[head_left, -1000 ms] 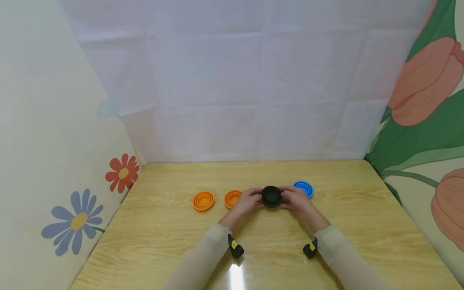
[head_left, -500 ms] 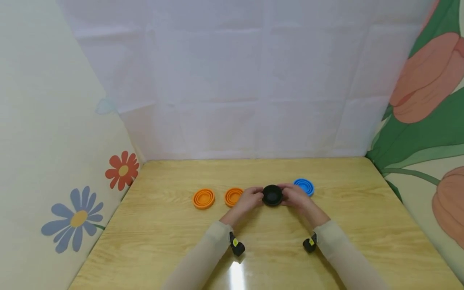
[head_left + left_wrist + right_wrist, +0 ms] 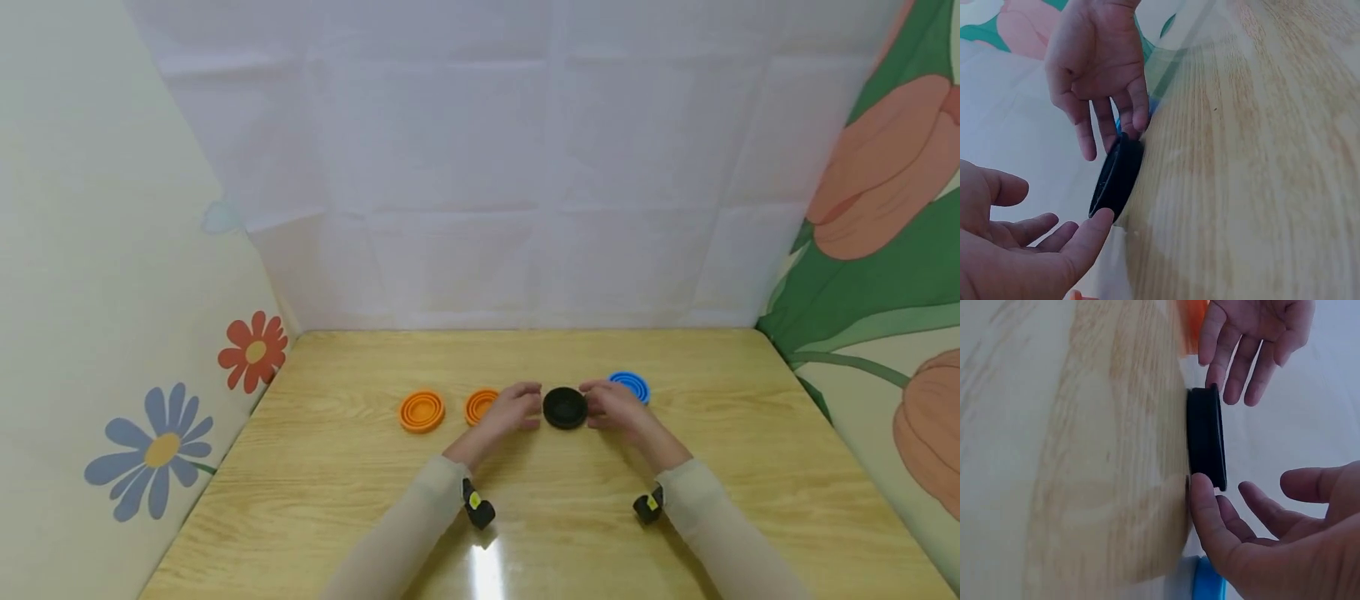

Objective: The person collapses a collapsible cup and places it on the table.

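Note:
A black collapsible cup point(image 3: 565, 407), low and round with a raised rim, sits flat on the wooden table between the two hands. To its left is the left hand point(image 3: 517, 408), fingers spread and loosely bent, a fingertip close to the cup's rim in the left wrist view. The right hand point(image 3: 615, 407) faces it from the other side, with a fingertip right by the base of the cup point(image 3: 1205, 437) in the right wrist view. Neither hand grips anything. Behind the right hand, a blue collapsible cup point(image 3: 632, 385) is partly covered.
Two flattened orange collapsible cups stand to the left: one outermost point(image 3: 422, 412), the other point(image 3: 480, 405) partly hidden by the left hand. A white cloth point(image 3: 450, 250) hangs behind the table point(image 3: 300, 467), with flower-patterned cloth at both sides.
Both hands gripped the black cup by its sides before; they have let go and drawn slightly apart. The cup, deeper-looking earlier, now shows a flatter inside and rests on the table.

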